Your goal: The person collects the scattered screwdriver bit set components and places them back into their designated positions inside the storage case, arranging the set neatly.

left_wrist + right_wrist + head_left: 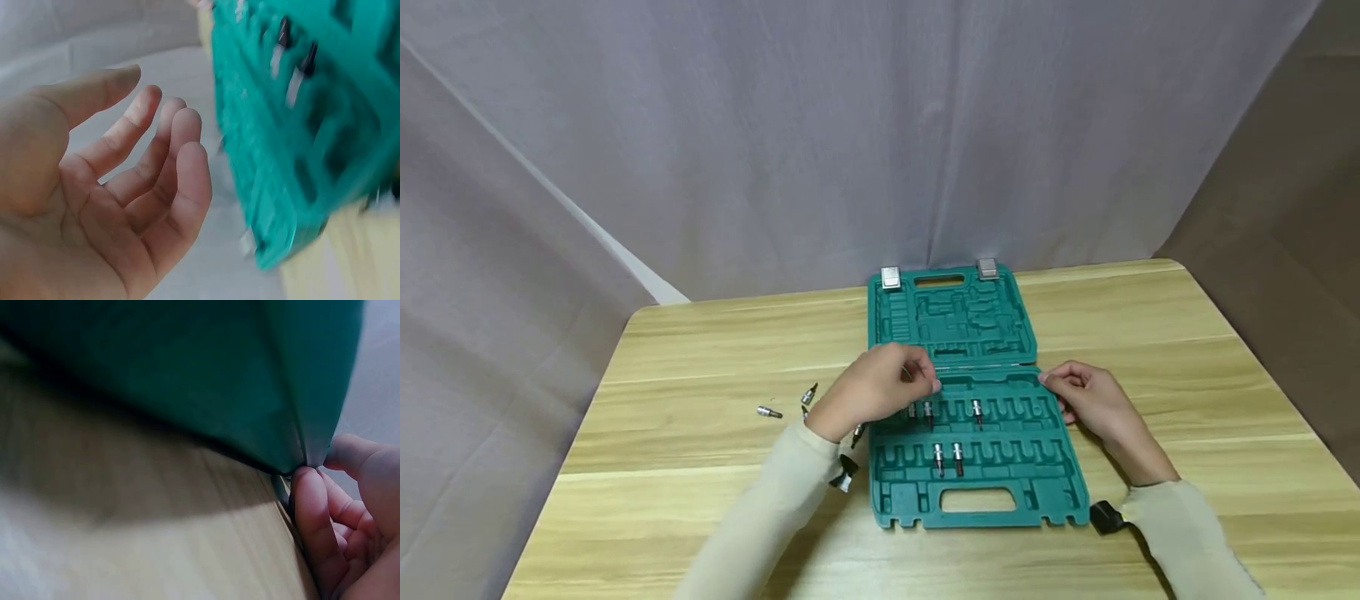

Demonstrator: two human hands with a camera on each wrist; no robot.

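Head view: green tool case [973,454] lies open on table [1187,392] w/ a few bits in its slots; left hand [874,392] hovers over the near half's top-left, fingers relaxed, holding nothing. Right hand [1093,400] curls vs. the case's right edge by the hinge. Stiff moulded plastic, prob. light when near-empty; best taken by the edges or handle cutout.

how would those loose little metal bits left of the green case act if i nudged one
The loose bits look round-bodied and lie on their sides on the smooth wooden table, so one would probably roll or skitter instead of staying put. They look like solid metal, so likely stiff and heavy for their size. Their shiny finish suggests they may slip from the fingers.
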